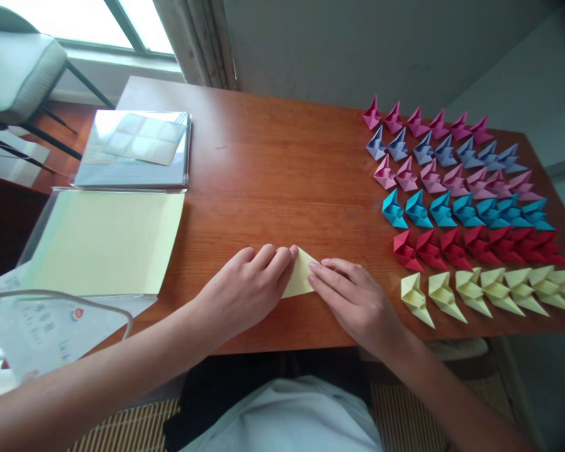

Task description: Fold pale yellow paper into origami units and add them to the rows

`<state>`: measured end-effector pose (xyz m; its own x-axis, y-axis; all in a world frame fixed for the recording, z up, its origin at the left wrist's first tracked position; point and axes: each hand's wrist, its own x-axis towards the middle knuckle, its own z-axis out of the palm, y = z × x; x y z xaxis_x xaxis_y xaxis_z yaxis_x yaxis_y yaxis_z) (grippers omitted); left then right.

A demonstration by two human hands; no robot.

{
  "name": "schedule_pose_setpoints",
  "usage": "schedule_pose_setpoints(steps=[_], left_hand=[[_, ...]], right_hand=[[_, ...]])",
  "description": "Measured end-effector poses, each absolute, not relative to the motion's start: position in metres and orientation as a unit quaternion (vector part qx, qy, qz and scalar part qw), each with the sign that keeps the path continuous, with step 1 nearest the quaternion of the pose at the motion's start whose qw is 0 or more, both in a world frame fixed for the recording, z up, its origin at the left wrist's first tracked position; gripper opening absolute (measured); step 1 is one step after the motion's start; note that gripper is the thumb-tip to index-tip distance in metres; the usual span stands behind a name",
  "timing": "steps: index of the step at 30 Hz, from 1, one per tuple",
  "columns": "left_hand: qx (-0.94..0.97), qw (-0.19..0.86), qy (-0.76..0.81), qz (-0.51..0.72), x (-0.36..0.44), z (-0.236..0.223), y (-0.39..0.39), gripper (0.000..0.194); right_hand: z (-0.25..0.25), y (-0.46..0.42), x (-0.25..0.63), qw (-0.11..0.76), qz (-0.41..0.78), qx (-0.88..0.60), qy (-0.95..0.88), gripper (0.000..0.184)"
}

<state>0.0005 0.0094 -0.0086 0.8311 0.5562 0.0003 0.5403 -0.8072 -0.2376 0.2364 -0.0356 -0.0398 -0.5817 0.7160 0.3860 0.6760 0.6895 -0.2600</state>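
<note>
A small folded piece of pale yellow paper (300, 276) lies near the table's front edge, between my two hands. My left hand (257, 276) is closed on its left side, the fingers curled and the thumb out of sight. From the right, my right hand (358, 298) grips the paper's other corner with its fingers pressed together. Much of the paper is covered by the hands. Only its middle and top point show.
Rows of folded paper figures stand at right: magenta (417, 122), lavender (424, 149), pink (432, 177), blue (442, 209), red (454, 249) and pale yellow (468, 292). Yellow sheets (108, 242) and a plastic-wrapped pack (134, 147) lie left on the brown table (273, 169).
</note>
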Motion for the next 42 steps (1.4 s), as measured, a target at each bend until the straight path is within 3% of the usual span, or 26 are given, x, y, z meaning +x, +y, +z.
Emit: schedule_pose_setpoints(steps=[42], left_hand=[[-0.945, 0.117, -0.304, 0.025, 0.0037, -0.0047, 0.0072, 0.043]], right_hand=[[-0.0427, -0.0362, 0.2369, 0.243, 0.04, -0.405, -0.881, 0.034]])
